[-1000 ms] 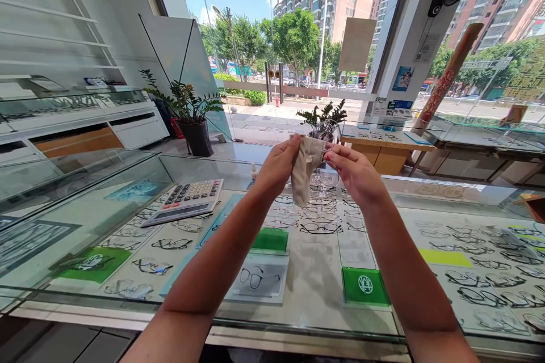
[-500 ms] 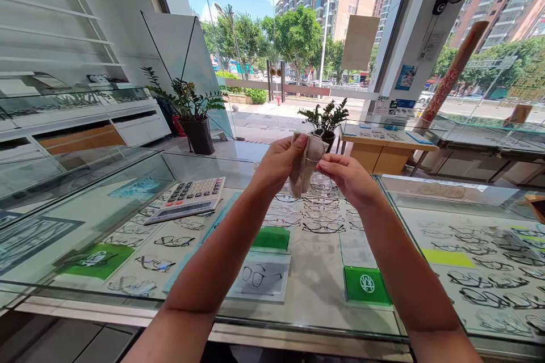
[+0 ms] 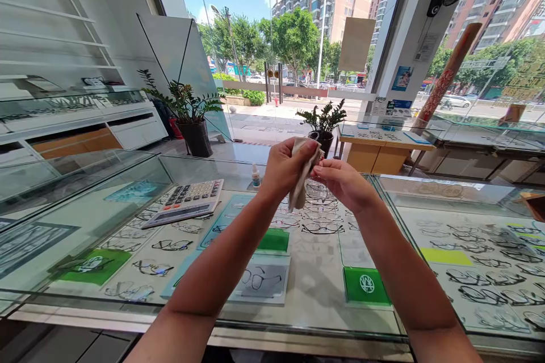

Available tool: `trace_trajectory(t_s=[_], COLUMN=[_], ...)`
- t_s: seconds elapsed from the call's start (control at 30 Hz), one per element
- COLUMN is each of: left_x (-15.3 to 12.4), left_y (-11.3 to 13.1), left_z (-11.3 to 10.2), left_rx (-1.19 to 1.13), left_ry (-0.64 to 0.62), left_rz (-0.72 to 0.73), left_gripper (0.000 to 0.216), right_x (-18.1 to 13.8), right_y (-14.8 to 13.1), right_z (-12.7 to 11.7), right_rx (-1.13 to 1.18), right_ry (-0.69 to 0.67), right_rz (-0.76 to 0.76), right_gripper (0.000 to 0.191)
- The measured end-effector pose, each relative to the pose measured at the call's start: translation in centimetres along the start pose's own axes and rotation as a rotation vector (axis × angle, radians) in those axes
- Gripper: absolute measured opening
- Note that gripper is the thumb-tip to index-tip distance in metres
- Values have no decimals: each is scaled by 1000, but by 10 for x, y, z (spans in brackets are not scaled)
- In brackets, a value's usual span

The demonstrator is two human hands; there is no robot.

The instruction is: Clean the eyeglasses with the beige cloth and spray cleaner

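Note:
Above the glass counter, my left hand [image 3: 286, 169] is closed on a beige cloth [image 3: 298, 197], thumb pressed on top. The cloth is folded around a pair of eyeglasses [image 3: 314, 135]; only a bit of thin rim shows past it, and the rest is hidden by cloth and fingers. From the other side, my right hand [image 3: 344, 182] pinches the eyeglasses' frame between thumb and fingertips, close to my left thumb. Just beyond my left wrist, a small spray bottle [image 3: 255, 176] stands upright on the counter.
Beneath my arms is a glass display counter [image 3: 315, 317] with rows of eyeglasses inside. A large calculator [image 3: 185, 202] lies on the glass at left. Green logo cards [image 3: 367, 285] sit inside the case. Potted plants [image 3: 193, 136] and a glass door are beyond.
My left hand and the cloth have turned, and the cloth now covers more of the lens seen before. The spray bottle has come into view beside my left wrist.

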State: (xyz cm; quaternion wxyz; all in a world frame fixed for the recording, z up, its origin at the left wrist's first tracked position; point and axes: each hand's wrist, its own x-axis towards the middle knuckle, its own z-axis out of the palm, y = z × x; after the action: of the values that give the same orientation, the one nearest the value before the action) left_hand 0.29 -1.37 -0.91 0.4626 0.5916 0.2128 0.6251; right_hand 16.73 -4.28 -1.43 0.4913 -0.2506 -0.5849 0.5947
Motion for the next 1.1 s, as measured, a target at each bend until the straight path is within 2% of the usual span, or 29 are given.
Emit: trace_trajectory(t_s=[0.07, 0.2, 0.27, 0.37, 0.57, 0.67, 0.8, 1.0, 1.1], left_x=[1, 6, 8, 6, -2, -1, 9, 21, 21], left_y=[2, 10, 13, 11, -2, -4, -9, -23, -26], left_z=[-3, -13, -16, -13, 4, 7, 3, -4, -8], left_rx=[9, -40, -67, -91, -102, -108, -177, -351, -406], left_ry=[-33, -268, -339, -311, -46, 8, -38, -265, -319], left_rz=[-4, -51, -67, -90, -55, -76, -202, -456, -574], left_gripper=[49, 49, 43, 46, 42, 50, 53, 56, 60], right_x=[-1, -3, -4, -4, -3, -3, 0, 1, 0], right_y=[-1, -8, -11, -10, -2, -1, -1, -7, -11], right_z=[0, -5, -7, -6, 4, 6, 4, -15, -23], right_rx=[13, 52, 70, 104, 68, 58, 67, 81, 63], right_ry=[-9, 28, 31, 20, -6, 14, 77, 167, 227], right_rz=[10, 35, 50, 54, 19, 29, -5, -21, -34], right_gripper=[28, 24, 23, 25, 27, 27, 27, 31, 32])
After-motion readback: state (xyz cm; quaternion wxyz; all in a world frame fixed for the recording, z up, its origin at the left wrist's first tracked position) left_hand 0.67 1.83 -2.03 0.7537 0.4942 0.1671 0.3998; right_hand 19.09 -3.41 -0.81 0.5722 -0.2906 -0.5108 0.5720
